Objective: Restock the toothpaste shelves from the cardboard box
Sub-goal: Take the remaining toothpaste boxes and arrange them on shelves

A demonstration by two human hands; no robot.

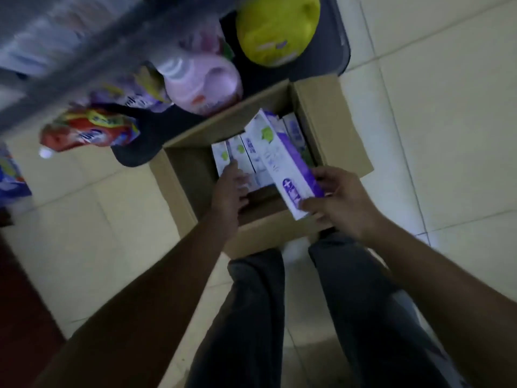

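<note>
Several blurred goods are lined along the dark bottom shelf [140, 152] at the upper left: a red bag [89, 133], a purple pouch [137, 99], a pink bottle [207, 85] and, farthest right, a yellow pack [277, 32]. The open cardboard box [176, 191] is set on the pale tiled floor [447, 107], just in front of that shelf and just beyond the person's dark-trousered legs [251, 317]. Its left part is seen bare down to the bottom, while a row of white and purple toothpaste cartons [240, 155] is stood on end in the middle and right part. The left hand [232, 189] is extended into the box with its fingers loosely straight and the fingertips laid against the leftmost cartons; nothing is gripped by it. To the right, one toothpaste carton [282, 161] is held above the row, tilted, with its upper end pointed toward the shelf. Its near end is clamped by the right hand [338, 200], the thumb pressed on the printed face and the fingers curled beneath. The two hands are seen apart, both over the box.
</note>
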